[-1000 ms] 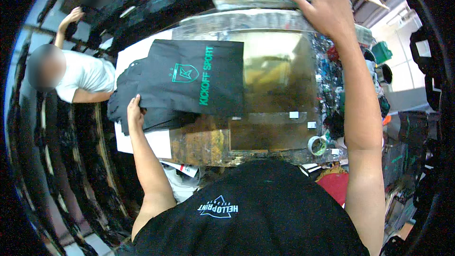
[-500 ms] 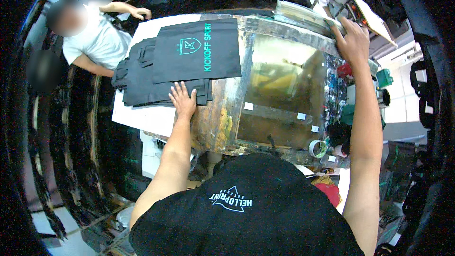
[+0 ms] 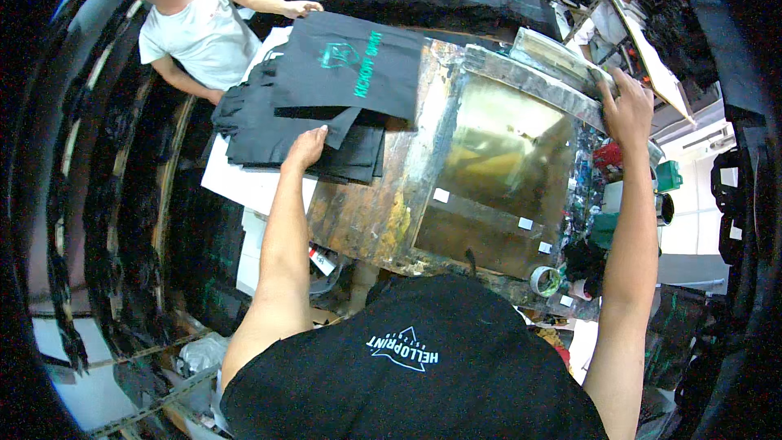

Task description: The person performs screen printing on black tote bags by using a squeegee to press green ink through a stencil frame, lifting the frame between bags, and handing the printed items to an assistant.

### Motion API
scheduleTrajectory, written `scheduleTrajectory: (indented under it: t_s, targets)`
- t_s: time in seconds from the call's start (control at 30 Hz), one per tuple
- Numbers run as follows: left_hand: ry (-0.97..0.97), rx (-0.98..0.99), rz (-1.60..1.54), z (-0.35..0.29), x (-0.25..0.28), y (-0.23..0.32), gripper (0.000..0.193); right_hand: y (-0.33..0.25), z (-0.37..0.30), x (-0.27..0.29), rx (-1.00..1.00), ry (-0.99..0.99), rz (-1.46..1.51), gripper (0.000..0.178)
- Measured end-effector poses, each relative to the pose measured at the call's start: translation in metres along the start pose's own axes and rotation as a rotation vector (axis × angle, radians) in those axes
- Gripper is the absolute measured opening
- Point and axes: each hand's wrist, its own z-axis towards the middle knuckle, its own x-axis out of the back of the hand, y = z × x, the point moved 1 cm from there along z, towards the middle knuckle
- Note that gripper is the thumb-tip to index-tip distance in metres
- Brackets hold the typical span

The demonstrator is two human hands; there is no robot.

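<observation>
The left hand (image 3: 308,148) is gripping a black sheet (image 3: 342,128) at the stack's (image 3: 252,143) near side. Above the stack, a co-worker's hand (image 3: 301,8) is holding a green-printed sheet (image 3: 350,90) by its far corner. Right of the stack, the right hand (image 3: 629,106) is holding a frame (image 3: 562,61), and a glossy panel (image 3: 505,147) and a tape roll (image 3: 537,286) are lying on the table (image 3: 354,208).

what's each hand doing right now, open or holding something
Left hand: closed, pinching the edge of a black sheet.
Right hand: closed, holding the end of the raised frame.
</observation>
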Motion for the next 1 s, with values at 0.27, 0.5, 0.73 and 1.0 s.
scheduleTrajectory:
  t_s: [0.27, 0.5, 0.73, 1.0]
  targets:
    - [-0.421, -0.287, 0.063, -0.055, -0.069, 0.235, 0.073, 0.018, 0.008, -0.012, 0.012, 0.071, -0.032, 0.057]
    - [-0.356, -0.716, 0.222, -0.067, -0.196, 0.354, 0.115, 0.015, 0.012, -0.005, 0.012, 0.018, -0.049, 0.055]
    - [-0.222, -0.814, 0.081, -0.085, -0.248, 0.445, 0.113, 0.011, 0.027, 0.016, -0.024, 0.033, 0.269, 0.068]
    - [-0.318, -0.792, 0.043, -0.118, -0.244, 0.470, 0.113, 0.020, 0.047, 0.021, -0.041, -0.037, 0.372, 0.075]
